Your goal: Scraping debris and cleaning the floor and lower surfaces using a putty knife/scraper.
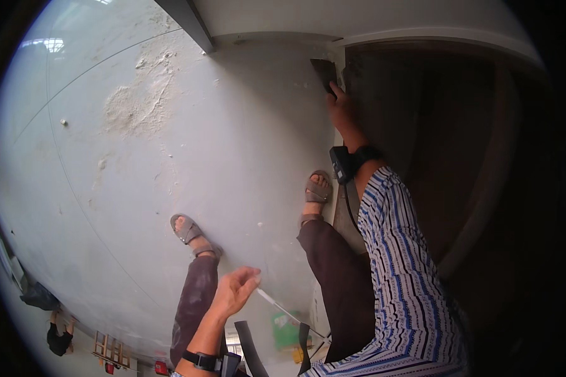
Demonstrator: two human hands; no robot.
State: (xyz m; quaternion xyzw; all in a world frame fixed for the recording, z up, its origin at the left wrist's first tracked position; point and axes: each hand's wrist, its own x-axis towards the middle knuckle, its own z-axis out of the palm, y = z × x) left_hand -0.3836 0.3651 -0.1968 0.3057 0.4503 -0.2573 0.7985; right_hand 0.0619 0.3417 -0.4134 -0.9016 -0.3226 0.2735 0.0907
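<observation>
My right hand [342, 106] grips a dark, flat-bladed scraper [324, 70]. The blade's wide end rests against or just above the pale floor [264, 108], close to the strip along the wall's edge. Lower down, my left hand [238, 290] hovers over the floor with thumb and fingers curled toward each other. A thin white rod [280, 301] begins near those fingertips and slopes down to the right. Whether the fingers touch it, or pinch some small pale thing, cannot be made out.
Whitish dried residue [139, 101] crusts the floor at upper left. A grey post [188, 23] stands at the top. My sandalled feet are apart. A green container [285, 327] sits below. Another person [59, 337] is at lower left, near a wooden ladder-like frame [111, 349].
</observation>
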